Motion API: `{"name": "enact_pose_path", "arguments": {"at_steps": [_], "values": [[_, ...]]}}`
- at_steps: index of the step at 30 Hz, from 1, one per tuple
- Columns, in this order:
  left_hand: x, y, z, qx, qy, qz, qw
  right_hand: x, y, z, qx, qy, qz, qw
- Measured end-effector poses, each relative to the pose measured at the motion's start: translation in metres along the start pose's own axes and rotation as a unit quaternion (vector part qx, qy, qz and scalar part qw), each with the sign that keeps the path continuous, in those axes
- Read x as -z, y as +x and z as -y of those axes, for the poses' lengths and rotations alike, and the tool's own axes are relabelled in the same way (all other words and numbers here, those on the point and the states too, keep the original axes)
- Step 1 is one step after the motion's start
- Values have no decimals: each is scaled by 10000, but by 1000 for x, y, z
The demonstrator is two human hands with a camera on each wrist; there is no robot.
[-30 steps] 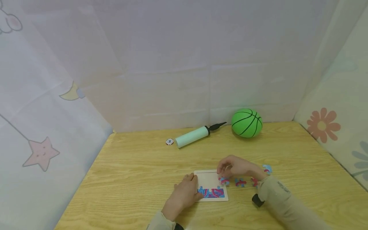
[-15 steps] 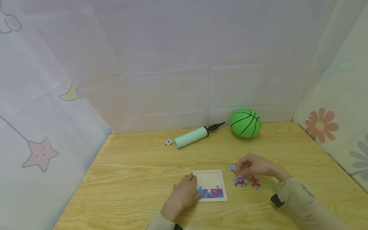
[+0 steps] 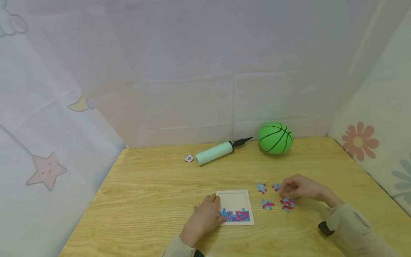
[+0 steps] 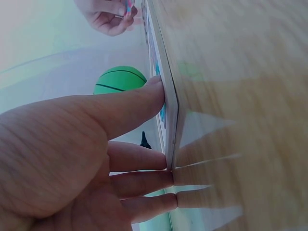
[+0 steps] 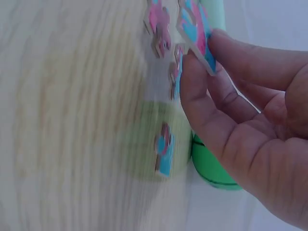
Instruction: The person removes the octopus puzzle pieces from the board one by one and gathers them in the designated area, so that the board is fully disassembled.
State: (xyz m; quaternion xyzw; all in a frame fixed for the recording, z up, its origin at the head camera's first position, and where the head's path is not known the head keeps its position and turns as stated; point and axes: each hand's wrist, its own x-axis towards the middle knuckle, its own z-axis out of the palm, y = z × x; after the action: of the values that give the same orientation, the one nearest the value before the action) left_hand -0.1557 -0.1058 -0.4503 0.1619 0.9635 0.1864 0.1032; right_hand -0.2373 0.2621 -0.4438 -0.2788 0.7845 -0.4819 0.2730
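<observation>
My left hand point(image 3: 205, 214) rests at the left side of a white puzzle tray point(image 3: 250, 203). In the left wrist view its thumb point(image 4: 139, 103) lies on the tray's face, and straight fingers touch the tray's edge and the table. A joined row of blue, pink and purple pieces point(image 3: 239, 216) fills the tray's near end. My right hand point(image 3: 300, 188) pinches a blue-and-pink jigsaw piece point(image 5: 195, 29) between thumb and fingers, raised above the table. Below and around it lie loose jigsaw pieces, one left of the hand point(image 3: 267, 204), one farther back point(image 3: 262, 188) and one beside the fingers point(image 3: 276, 186).
A pale green hand pump point(image 3: 214, 153) with a black nozzle lies at the back of the wooden table point(image 3: 144, 192). Left of it is a poker chip point(image 3: 189, 158). A green ball point(image 3: 275, 138) sits at the back right, by the cloth backdrop point(image 3: 192, 89).
My right hand has moved right, away from the tray, carrying the jigsaw piece past the other loose pieces. My left hand and the tray have stayed put.
</observation>
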Motion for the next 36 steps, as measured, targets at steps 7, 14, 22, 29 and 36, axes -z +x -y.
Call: {"name": "enact_pose_path", "arguments": {"at_steps": [7,14,22,29,36], "values": [[1,0,-1,-12,34,183,9998,11,-20,-11,-98,-20,31,9999],[2,-1,0,-33,30,109,9999,10,-25,-14,-334,-12,-86,9994],[3,-3,0,-97,45,51,9999,4,-21,-11,-419,-573,-485,9963],[2,-2,0,-123,73,-38,9999,-1,-23,-10,-433,-1013,-732,9912],[1,-4,0,-156,105,-34,9998,-1,-23,-13,-113,-1194,-767,9898]]}}
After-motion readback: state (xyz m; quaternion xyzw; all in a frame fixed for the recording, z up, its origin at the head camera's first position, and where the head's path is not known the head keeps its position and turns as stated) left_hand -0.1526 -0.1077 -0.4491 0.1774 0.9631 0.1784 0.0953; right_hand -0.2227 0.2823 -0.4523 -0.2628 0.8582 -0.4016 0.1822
